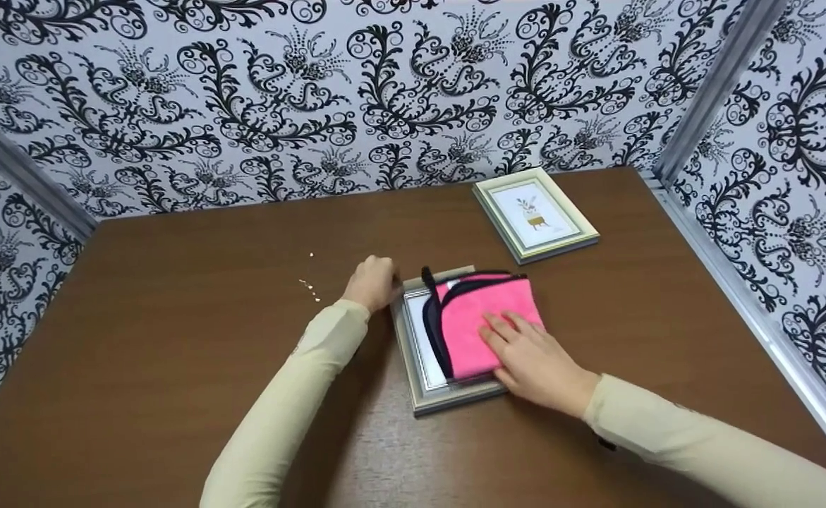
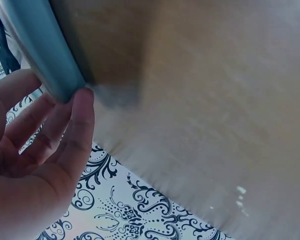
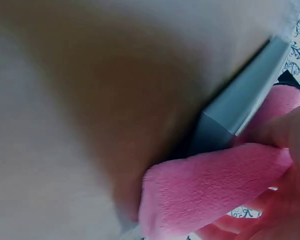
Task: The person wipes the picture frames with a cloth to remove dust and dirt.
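My left hand (image 1: 372, 282) grips the far left corner of a picture frame (image 1: 418, 408) that lies on the table. In the left wrist view, the thumb and fingers (image 2: 80, 112) close around the corner of the frame (image 2: 47, 47). A pink cloth (image 1: 480, 317) with dark edging covers much of the frame's glass, leaving a white strip bare on the left. My right hand (image 1: 536, 363) holds the cloth against the frame's right side. In the right wrist view, a fold of the cloth (image 3: 205, 192) lies between thumb and fingers and hangs past the frame's corner.
A second picture frame (image 1: 536, 215), pale-edged with a plant drawing, lies at the back right of the brown table (image 1: 194, 339). Small white flecks (image 1: 308, 286) are scattered left of my left hand. Black-and-white patterned walls (image 1: 300, 92) enclose the table's back and sides.
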